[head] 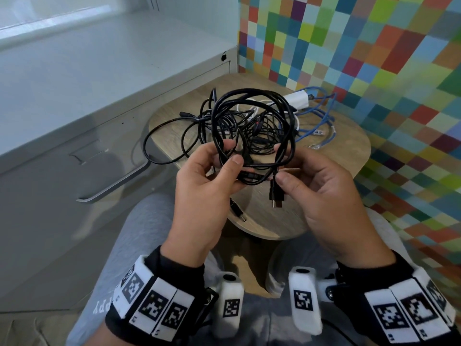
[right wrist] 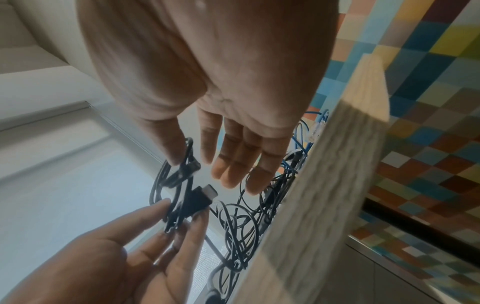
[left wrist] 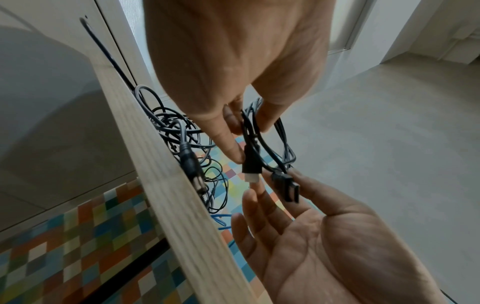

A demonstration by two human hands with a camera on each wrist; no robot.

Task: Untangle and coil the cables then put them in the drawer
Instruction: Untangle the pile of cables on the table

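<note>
I hold a loosely coiled black cable (head: pixel 252 116) up in both hands over a round wooden stool (head: pixel 344 156). My left hand (head: pixel 230 153) pinches several strands between thumb and fingers, along with a silver-tipped plug (right wrist: pixel 202 197). My right hand (head: pixel 283 163) holds the coil's other side lightly between thumb and index, the other fingers straight. The cable's second plug (head: pixel 275 193) hangs by my right thumb. A tangle of black cables (head: pixel 197 126), a blue cable (head: pixel 316 116) and a white adapter (head: pixel 296 99) lie on the stool. The grey drawer front with its bar handle (head: pixel 117 181) is closed at left.
A grey cabinet top (head: pixel 99 71) runs along the left. A wall of coloured squares (head: pixel 374 58) stands behind and right of the stool. A black loop (head: pixel 159 146) overhangs the stool's left edge, and a barrel plug (head: pixel 237 211) lies near its front edge. My knees are below.
</note>
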